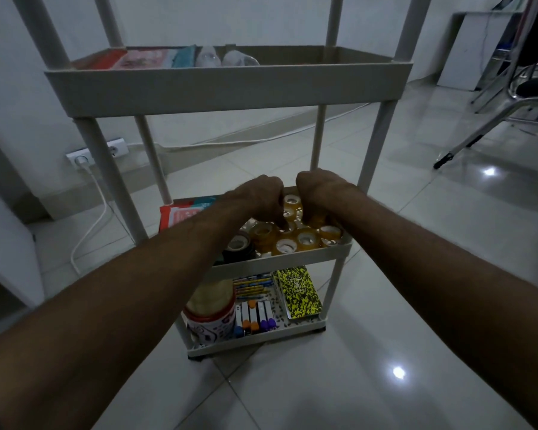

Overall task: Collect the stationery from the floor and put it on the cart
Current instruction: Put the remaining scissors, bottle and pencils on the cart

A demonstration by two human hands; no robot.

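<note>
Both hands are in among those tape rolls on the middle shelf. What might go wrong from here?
1. The yellow tape rolls sit crowded up to the low front rim of the middle shelf; a nudge from the left hand or right hand may tip one over onto the floor.
2. The cart looks tall and narrow, so pressing on it might shift it.

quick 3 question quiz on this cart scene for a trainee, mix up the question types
1. True or false: both hands are over the cart's middle shelf.
2. Which shelf holds the yellow-and-black speckled notebook? A top, B middle, C bottom.
3. Fill in: the left hand and right hand reach down among amber ____ rolls.

Key: 1 true; 2 C; 3 tape.
</note>
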